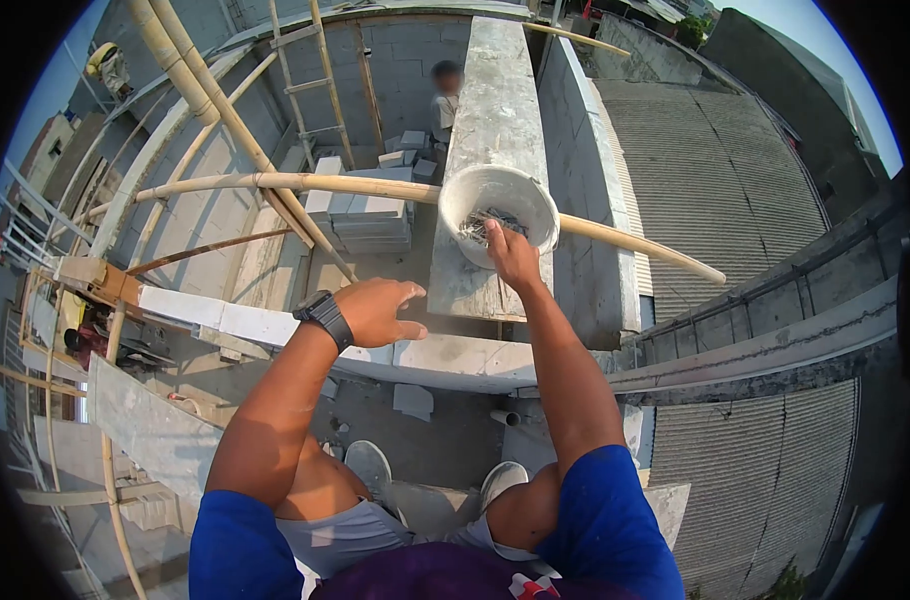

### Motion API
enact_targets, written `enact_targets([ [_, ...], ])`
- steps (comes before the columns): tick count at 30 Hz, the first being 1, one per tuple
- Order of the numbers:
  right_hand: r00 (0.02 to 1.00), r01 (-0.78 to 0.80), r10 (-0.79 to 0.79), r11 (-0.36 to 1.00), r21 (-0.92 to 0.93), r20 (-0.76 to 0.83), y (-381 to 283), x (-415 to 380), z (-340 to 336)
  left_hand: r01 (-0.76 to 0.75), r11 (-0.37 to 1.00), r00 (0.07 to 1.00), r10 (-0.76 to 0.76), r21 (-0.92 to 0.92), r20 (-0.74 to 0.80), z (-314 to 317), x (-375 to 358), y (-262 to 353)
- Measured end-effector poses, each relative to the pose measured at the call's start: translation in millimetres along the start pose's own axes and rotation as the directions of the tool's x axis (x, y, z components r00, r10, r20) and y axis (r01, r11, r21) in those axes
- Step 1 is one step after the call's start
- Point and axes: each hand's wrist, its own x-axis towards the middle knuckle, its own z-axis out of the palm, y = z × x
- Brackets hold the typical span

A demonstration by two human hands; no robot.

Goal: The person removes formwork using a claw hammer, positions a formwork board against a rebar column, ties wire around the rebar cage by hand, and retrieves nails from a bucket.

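Note:
A whitish bucket (455, 190) stands on a long grey plank (495, 90), with a pile of nails (472, 226) inside. My right hand (513, 256) reaches over the bucket's near rim, thumb and fingers drawn together at the nails; whatever lies between the fingertips is too small to make out. My left hand (377, 312), with a black watch on the wrist, hangs above the white block wall (445, 356), left of the plank, its thumb and fingers apart and nothing in them.
A bamboo pole (655, 246) crosses under the bucket. Bamboo scaffolding (200, 100) and a ladder (315, 85) rise at left. Stacked blocks (370, 215) lie below. One person (445, 105) is beyond the plank, another (108, 68) far left. Corrugated roofs (705, 160) lie at right.

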Motion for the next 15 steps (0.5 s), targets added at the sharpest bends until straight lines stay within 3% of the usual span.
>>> enact_targets([
  [2, 0.999, -0.028, 0.028, 1.000, 0.005, 0.015, -5.7, 0.2, -3.1, -0.020, 0.999, 1.000, 0.020, 0.033, 0.018, 13.9, 10.1, -7.9],
  [3, 0.989, -0.073, 0.074, 0.997, -0.013, 0.131, -20.2, -3.7, -16.0, -0.008, 1.000, 0.998, 0.006, 0.024, 0.057, 23.4, 19.8, -13.4],
  [6, 0.988, -0.088, 0.113, 0.975, -0.205, 0.110, -39.0, -11.2, -22.7, 0.100, 0.991, 0.981, -0.113, 0.087, 0.159, 72.5, 59.9, -42.6],
  [10, 0.992, -0.119, 0.122, 0.942, -0.313, -0.012, -45.3, -20.3, -19.3, 0.178, 0.833, 0.852, -0.397, 0.524, 0.342, 101.7, 103.6, -60.0],
  [11, 0.993, -0.120, 0.117, 0.941, -0.317, -0.027, -43.3, -22.0, -17.5, 0.239, 0.824, 0.848, -0.435, 0.514, 0.303, 109.8, 113.3, -63.2],
  [14, 0.982, -0.179, 0.189, 0.954, -0.239, 0.019, -36.8, -27.8, -13.6, 0.277, 0.934, 0.942, -0.310, 0.227, 0.128, 142.7, 127.4, -63.2],
  [15, 0.978, -0.194, 0.206, 0.960, -0.200, 0.043, -35.0, -29.1, -13.8, 0.269, 0.935, 0.949, -0.298, 0.230, 0.100, 157.3, 132.9, -62.7],
])
